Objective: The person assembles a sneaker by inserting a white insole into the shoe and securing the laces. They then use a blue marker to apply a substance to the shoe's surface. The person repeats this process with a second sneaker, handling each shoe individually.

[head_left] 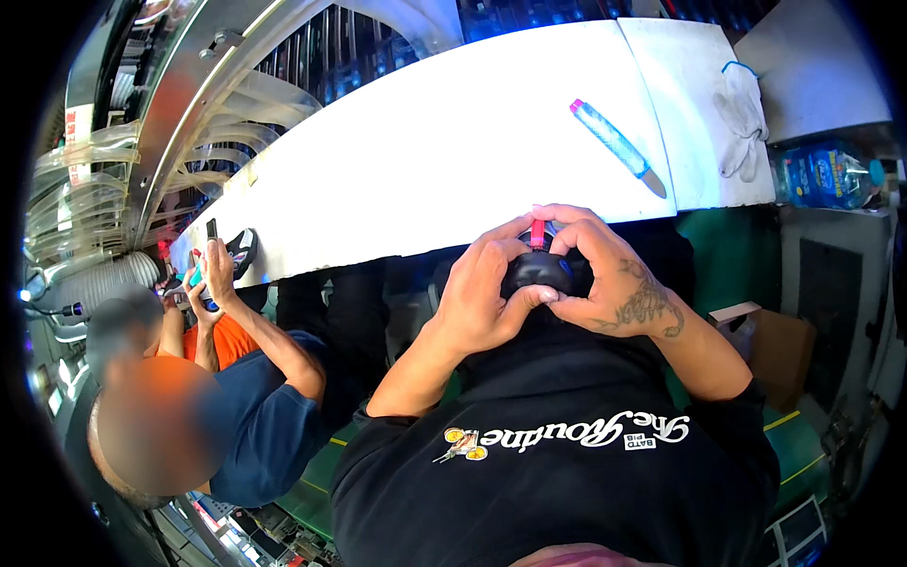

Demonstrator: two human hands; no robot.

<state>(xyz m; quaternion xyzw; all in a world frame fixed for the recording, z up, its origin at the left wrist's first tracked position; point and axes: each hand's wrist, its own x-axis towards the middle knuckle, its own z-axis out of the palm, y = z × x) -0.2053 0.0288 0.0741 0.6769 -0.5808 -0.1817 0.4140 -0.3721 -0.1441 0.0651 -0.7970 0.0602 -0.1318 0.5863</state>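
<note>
Just off the near edge of the white table, both my hands are closed round a black shoe [543,272], seen end-on. It has a rounded black end, a small blue mark and a bright red strip standing up in its opening. My left hand [484,288] grips its left side, the thumb along the near end. On the other side my right hand [605,276] curls round it, fingers over the top and thumb meeting the left thumb. The shoe's underside is hidden. Beyond my right hand lies a knife [614,142] with a blue-wrapped handle, a pink end and a grey blade.
A white glove [742,118] lies at the table's [444,142] right end, near a large blue-labelled bottle [827,177]. At my left a co-worker [269,406] handles something beside a dark shoe [245,251]. A cardboard box [779,354] stands low on my right.
</note>
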